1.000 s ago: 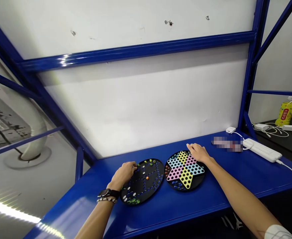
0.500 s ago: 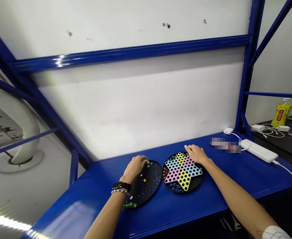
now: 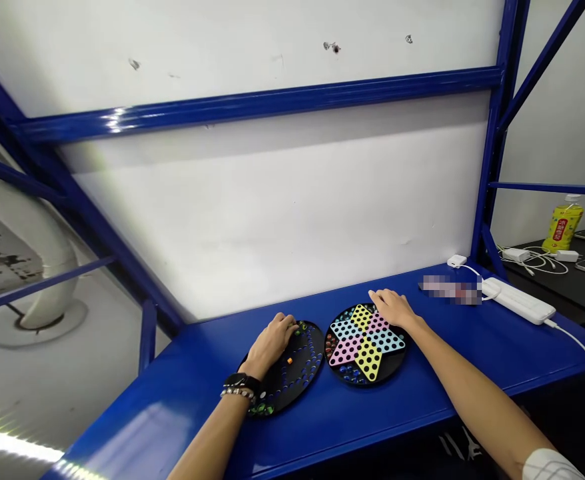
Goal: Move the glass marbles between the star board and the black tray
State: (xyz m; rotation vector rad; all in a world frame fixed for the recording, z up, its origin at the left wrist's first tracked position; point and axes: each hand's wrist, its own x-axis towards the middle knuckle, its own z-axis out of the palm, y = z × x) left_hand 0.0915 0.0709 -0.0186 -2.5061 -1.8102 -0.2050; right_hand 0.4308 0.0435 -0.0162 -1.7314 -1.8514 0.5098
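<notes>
My left hand (image 3: 272, 341), with a dark watch and a bead bracelet at the wrist, reaches over a round black game board (image 3: 287, 393). Its fingers are bent together near green marbles (image 3: 301, 328) at the far rim; whatever is between the fingertips is hidden. A small orange die (image 3: 290, 361) lies mid-board, and a white round piece (image 3: 262, 396) sits nearer me beside more green marbles (image 3: 261, 409). My right hand (image 3: 393, 308) rests at the far right rim of a Chinese checkers board (image 3: 367, 343), thumb apart from the fingers. Blue marbles (image 3: 350, 373) and red marbles (image 3: 330, 344) fill pockets around its coloured star.
Both boards stand on a blue metal table (image 3: 207, 363) before a white panel (image 3: 292, 220). To the right are a blurred-out item (image 3: 450, 290), a white power strip (image 3: 520, 301) and a white adapter (image 3: 456, 261). A yellow drink bottle (image 3: 563, 225) stands on a dark neighbouring table.
My left hand has shifted slightly right over the black board and now covers a white piece that was visible beside it. My right hand stays in place.
</notes>
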